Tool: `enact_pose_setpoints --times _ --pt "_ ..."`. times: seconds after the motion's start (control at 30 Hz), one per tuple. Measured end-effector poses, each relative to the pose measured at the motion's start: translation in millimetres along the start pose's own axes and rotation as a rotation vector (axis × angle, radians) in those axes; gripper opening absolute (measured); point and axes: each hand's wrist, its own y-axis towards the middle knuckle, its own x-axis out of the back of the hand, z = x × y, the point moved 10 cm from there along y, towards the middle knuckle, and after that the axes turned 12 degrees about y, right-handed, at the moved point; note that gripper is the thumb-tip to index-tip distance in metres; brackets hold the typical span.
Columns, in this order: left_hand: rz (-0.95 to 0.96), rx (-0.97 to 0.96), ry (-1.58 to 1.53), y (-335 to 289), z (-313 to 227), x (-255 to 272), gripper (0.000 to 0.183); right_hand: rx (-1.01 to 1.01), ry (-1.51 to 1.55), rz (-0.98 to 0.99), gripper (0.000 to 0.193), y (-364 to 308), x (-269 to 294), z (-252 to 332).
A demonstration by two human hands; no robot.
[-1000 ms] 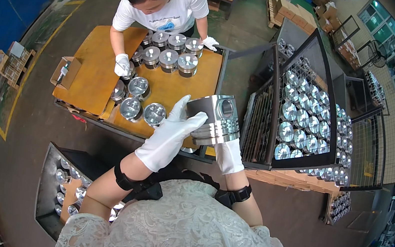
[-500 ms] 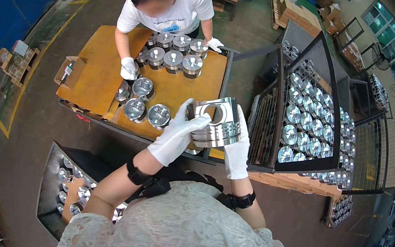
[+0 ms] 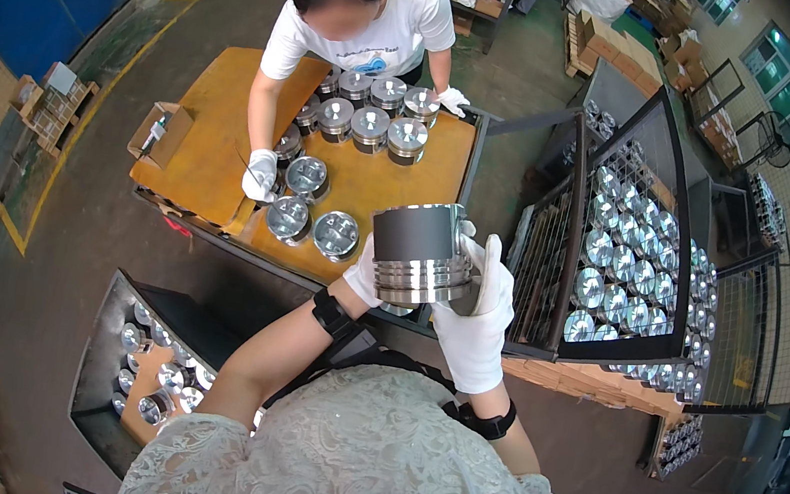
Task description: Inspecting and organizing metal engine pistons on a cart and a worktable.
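Over the front edge of the table I hold up a metal piston (image 3: 417, 235). Its dark grey coated skirt faces me, with the shiny ring grooves below. My left hand (image 3: 364, 275), in a white glove, grips it from behind on the left, and most of those fingers are hidden by it. At the piston's right side, my gloved right hand (image 3: 481, 320) has its fingers bent around the edge, some touching it. Just left of my hands a single piston (image 3: 335, 236) stands on the yellow tabletop (image 3: 440, 178), near two others.
Across the table a co-worker's gloved hand (image 3: 261, 175) holds a thin tool by the pistons. Rows of pistons (image 3: 369, 130) stand at the back. A small carton (image 3: 160, 133) sits left. Right is a mesh cage (image 3: 550, 239) of pistons; lower left, a metal bin (image 3: 102, 357).
The piston has been turned, so its dark skirt faces me instead of the pin hole. My right hand has shifted lower beside it. The co-worker's left-side hand has moved down toward the front pistons.
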Motion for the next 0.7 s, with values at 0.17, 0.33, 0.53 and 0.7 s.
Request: enact_pose_setpoints --times 0.17,0.33,0.53,0.7 --pt "-0.101 0.041 0.071 0.7 2.6 19.3 0.058 -0.040 0.079 -0.018 0.094 -8.4 -0.3 -17.8" --pt "-0.074 0.059 0.059 4.1 2.7 19.8 0.056 -0.105 0.146 -0.016 0.095 -13.3 2.3 -28.4" --pt "-0.025 0.099 0.035 6.7 2.5 10.6 0.056 -0.147 0.223 -0.019 0.092 -22.5 10.0 -41.4" --pt "-0.072 0.095 0.084 3.5 -5.2 1.5 0.055 -0.219 0.329 -0.030 0.089 -32.7 12.6 -52.0"
